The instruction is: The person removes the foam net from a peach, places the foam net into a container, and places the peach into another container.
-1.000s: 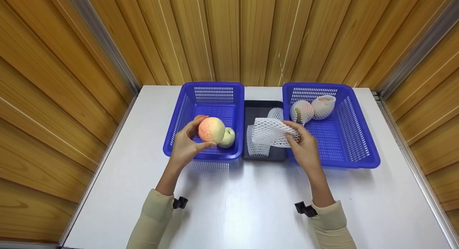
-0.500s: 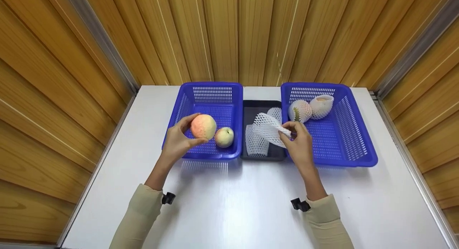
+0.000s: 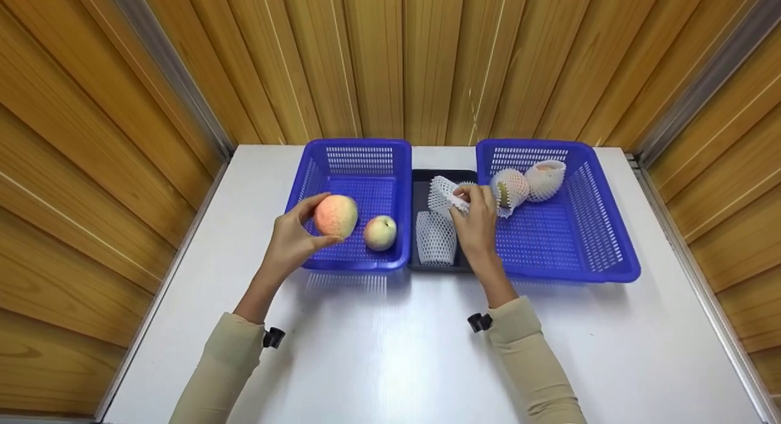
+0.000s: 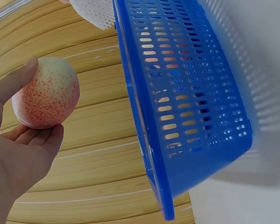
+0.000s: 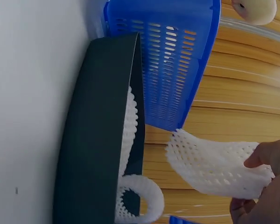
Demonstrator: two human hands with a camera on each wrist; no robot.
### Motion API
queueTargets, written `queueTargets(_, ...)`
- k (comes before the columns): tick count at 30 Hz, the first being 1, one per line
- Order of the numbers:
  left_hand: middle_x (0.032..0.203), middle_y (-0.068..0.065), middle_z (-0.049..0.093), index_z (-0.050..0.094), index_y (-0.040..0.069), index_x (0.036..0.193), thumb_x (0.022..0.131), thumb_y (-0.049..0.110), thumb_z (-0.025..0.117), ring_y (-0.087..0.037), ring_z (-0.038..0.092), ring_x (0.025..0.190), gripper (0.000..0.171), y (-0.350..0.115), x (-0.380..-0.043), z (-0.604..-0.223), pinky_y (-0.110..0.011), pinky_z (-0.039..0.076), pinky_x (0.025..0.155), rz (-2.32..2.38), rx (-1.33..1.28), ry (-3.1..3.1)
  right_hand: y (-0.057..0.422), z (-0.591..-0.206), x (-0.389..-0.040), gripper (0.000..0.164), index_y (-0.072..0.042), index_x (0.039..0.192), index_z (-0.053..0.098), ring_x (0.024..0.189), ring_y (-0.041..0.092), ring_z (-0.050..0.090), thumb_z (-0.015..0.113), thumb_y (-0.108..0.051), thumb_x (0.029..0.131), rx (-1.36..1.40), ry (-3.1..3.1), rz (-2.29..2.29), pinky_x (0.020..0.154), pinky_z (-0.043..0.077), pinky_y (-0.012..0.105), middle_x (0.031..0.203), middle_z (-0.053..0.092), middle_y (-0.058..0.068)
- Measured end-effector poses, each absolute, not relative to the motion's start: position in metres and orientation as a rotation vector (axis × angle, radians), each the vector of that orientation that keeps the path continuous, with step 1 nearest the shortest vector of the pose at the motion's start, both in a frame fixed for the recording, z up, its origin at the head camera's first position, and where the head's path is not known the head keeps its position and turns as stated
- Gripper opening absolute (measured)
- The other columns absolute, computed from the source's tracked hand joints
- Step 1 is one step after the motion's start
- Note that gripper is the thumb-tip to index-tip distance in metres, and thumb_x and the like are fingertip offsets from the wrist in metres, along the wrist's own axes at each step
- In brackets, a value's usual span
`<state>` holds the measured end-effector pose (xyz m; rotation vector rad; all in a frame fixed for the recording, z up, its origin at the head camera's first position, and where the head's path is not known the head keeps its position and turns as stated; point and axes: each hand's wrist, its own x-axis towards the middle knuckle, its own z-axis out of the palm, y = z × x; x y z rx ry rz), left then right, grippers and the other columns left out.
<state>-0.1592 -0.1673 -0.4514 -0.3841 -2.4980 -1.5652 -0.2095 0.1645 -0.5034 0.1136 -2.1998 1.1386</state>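
My left hand (image 3: 290, 238) grips a pink-and-cream peach (image 3: 335, 216) above the left blue basket (image 3: 351, 266), thumb and fingers on opposite sides of it. The left wrist view shows this peach (image 4: 49, 95) outside the basket wall, higher than its rim. A second peach (image 3: 380, 233) lies in that basket. Over the black tray (image 3: 426, 179), my right hand (image 3: 478, 227) pinches one end of a white foam fruit net (image 3: 442, 193). In the right wrist view the net (image 5: 210, 163) hangs flattened, its far end slightly spread. Another foam net (image 3: 435, 238) lies in the tray.
The right blue basket (image 3: 631, 268) holds two net-wrapped fruits (image 3: 511, 189) near its back left. The tray stands between both baskets on a white table (image 3: 390, 351). Wood-patterned panels (image 3: 366, 58) rise behind and at both sides.
My left hand has drawn the peach leftward, away from the second peach. My right hand has moved left and farther back with the foam net, now over the tray's back part.
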Motion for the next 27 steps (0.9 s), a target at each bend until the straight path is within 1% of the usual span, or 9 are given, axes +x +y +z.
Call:
queueTargets(2,0.136,-0.018,0.063,0.057,-0.001,0.139,0.07,0.003,0.093,-0.03,0.058,0.129,0.078,-0.17,-0.16,-0.453,-0.042,0.047,0.11,-1.557,-0.38,-2.507,0.159,-0.508,-0.216,0.029,-0.002,0.095,0.066,0.094,0.035,0.052,0.073,0.016,0.073,0.099,-2.174,1.13,0.089,0.044,0.046,0.096,0.056,0.017)
queueTargets(6,0.134,-0.018,0.064,0.057,-0.002,0.138,0.069,0.004,0.093,-0.031,0.059,0.128,0.078,-0.175,-0.162,-0.455,-0.044,0.046,0.111,-1.528,-0.346,-2.532,0.149,-0.519,-0.229,0.027,-0.004,0.093,0.066,0.098,0.037,0.049,0.072,0.013,0.074,0.055,-2.192,1.064,0.089,0.043,0.048,0.1,0.056,0.016)
queueTargets(10,0.134,-0.019,0.064,0.057,-0.001,0.138,0.068,0.006,0.094,-0.031,0.06,0.127,0.079,-0.177,-0.164,-0.455,-0.045,0.046,0.111,-1.508,-0.333,-2.556,0.141,-0.531,-0.243,0.026,-0.008,0.09,0.065,0.097,0.036,0.048,0.073,0.01,0.073,-0.019,-2.222,0.983,0.09,0.042,0.048,0.098,0.056,0.013)
queueTargets(14,0.135,-0.021,0.063,0.056,-0.003,0.139,0.069,0.006,0.094,-0.033,0.059,0.128,0.08,-0.177,-0.165,-0.454,-0.047,0.045,0.111,-1.5,-0.336,-2.57,0.137,-0.541,-0.255,0.024,-0.01,0.09,0.064,0.096,0.035,0.049,0.075,0.007,0.076,-0.062,-2.232,0.92,0.091,0.042,0.049,0.096,0.057,0.012)
queueTargets(16,0.136,-0.02,0.063,0.056,-0.002,0.139,0.069,0.006,0.094,-0.033,0.058,0.128,0.08,-0.177,-0.165,-0.454,-0.046,0.045,0.111,-1.49,-0.329,-2.582,0.136,-0.547,-0.259,0.024,-0.011,0.093,0.065,0.098,0.034,0.05,0.075,0.005,0.078,-0.047,-2.319,0.899,0.091,0.042,0.049,0.099,0.058,0.011)
queueTargets(18,0.136,-0.02,0.063,0.056,-0.002,0.139,0.07,0.007,0.094,-0.033,0.059,0.128,0.08,-0.176,-0.166,-0.455,-0.046,0.045,0.112,-1.477,-0.326,-2.592,0.135,-0.554,-0.259,0.024,-0.011,0.098,0.066,0.105,0.035,0.051,0.076,0.002,0.081,0.0,-2.493,0.887,0.094,0.042,0.05,0.106,0.06,0.012)
queueTargets(22,0.136,-0.019,0.063,0.056,-0.002,0.139,0.07,0.008,0.094,-0.032,0.058,0.128,0.079,-0.176,-0.166,-0.456,-0.045,0.045,0.112,-1.452,-0.326,-2.616,0.136,-0.564,-0.25,0.023,-0.012,0.112,0.067,0.116,0.037,0.049,0.075,-0.014,0.09,0.158,-2.897,0.836,0.098,0.04,0.051,0.121,0.06,0.013)
queueTargets(25,0.137,-0.019,0.062,0.056,-0.001,0.14,0.071,0.009,0.094,-0.032,0.057,0.13,0.079,-0.176,-0.164,-0.455,-0.045,0.044,0.113,-1.45,-0.32,-2.634,0.136,-0.563,-0.244,0.029,-0.011,0.119,0.067,0.12,0.039,0.048,0.072,-0.026,0.095,0.242,-3.036,0.791,0.1,0.039,0.051,0.126,0.061,0.015)
queueTargets(27,0.138,-0.018,0.061,0.055,0.0,0.141,0.071,0.01,0.094,-0.032,0.056,0.131,0.08,-0.176,-0.164,-0.455,-0.045,0.043,0.114,-1.448,-0.312,-2.651,0.136,-0.559,-0.242,0.033,-0.009,0.122,0.067,0.121,0.039,0.048,0.071,-0.03,0.096,0.267,-3.072,0.781,0.101,0.039,0.051,0.129,0.06,0.016)
